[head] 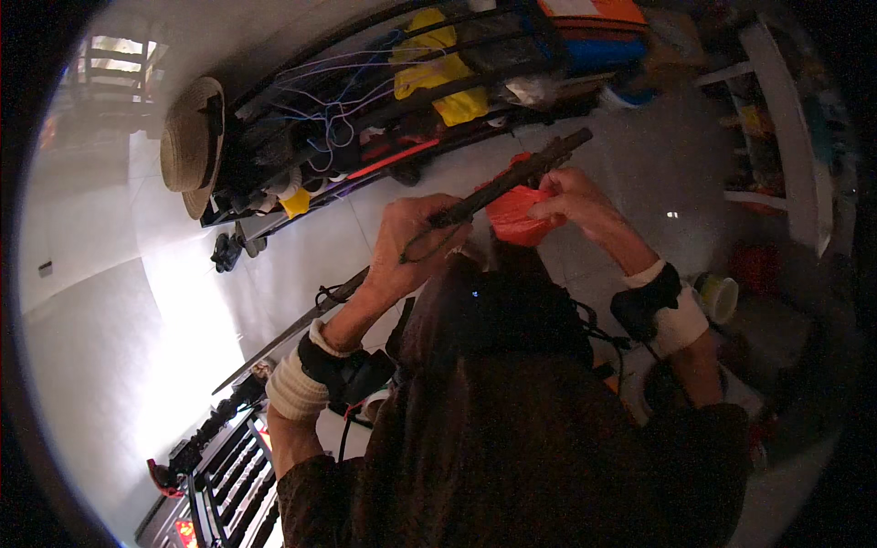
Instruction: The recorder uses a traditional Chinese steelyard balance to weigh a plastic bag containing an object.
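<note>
My left hand (411, 240) is closed around a long dark stick (510, 181) that slants from upper right to lower left. A thin cord loop (442, 245) hangs from the stick across the back of that hand. Beyond the hand, the stick tapers down past my left forearm. My right hand (575, 198) pinches a crumpled red plastic bag (524, 218) between thumb and fingers. The bag lies against the underside of the stick, and a bit of red shows above it. Whether the bag is tied to the stick I cannot tell. Both wrists wear pale cuffs with black straps.
A dark metal rack (466, 85) ahead holds wire hangers (332, 113), a yellow plastic bag (462, 103) and shoes. A straw hat (188, 140) hangs at its left end. Black shoes (226, 252) rest on the tiled floor. A dark slatted bench (233, 472) stands lower left, a white shelf frame (788, 137) right.
</note>
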Available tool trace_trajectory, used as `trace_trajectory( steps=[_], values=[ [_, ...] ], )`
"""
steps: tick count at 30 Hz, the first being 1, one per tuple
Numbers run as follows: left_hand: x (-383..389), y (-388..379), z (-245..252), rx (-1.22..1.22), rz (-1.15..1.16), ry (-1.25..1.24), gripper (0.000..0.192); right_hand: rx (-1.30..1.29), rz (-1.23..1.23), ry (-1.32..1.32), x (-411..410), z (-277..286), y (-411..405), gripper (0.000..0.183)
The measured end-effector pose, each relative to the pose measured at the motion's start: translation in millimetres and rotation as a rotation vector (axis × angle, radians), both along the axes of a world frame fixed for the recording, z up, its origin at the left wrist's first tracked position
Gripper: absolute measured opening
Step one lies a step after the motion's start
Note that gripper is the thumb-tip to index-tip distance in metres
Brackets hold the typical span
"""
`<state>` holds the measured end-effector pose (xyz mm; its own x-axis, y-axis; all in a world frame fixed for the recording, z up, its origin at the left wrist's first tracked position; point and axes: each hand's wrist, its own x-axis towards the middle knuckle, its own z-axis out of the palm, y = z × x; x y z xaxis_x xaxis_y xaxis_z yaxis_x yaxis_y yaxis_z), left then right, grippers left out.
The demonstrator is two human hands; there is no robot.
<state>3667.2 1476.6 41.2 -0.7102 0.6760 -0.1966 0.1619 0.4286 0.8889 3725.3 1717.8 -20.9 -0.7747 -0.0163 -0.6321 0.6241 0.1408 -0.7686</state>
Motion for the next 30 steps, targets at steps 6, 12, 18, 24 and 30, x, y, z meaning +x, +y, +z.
trace_trajectory(
  steps=[6,12,18,24,30],
  values=[
    [0,16,-20,0.018,0.031,-0.075,0.016,0.278,0.236,0.26,22,-7,16,0.013],
    [-11,36,-11,0.104,-0.028,0.033,0.02,0.284,0.378,0.329,21,6,15,0.011],
    [-36,50,-2,0.096,-0.06,0.159,0.015,0.421,0.503,0.667,24,19,21,0.012],
    [-64,63,33,0.095,-0.107,0.231,0.019,0.455,0.653,0.317,34,11,42,0.015],
    [-91,72,50,0.17,-0.191,0.345,0.018,0.502,0.257,0.415,37,51,94,0.016]
  ],
)
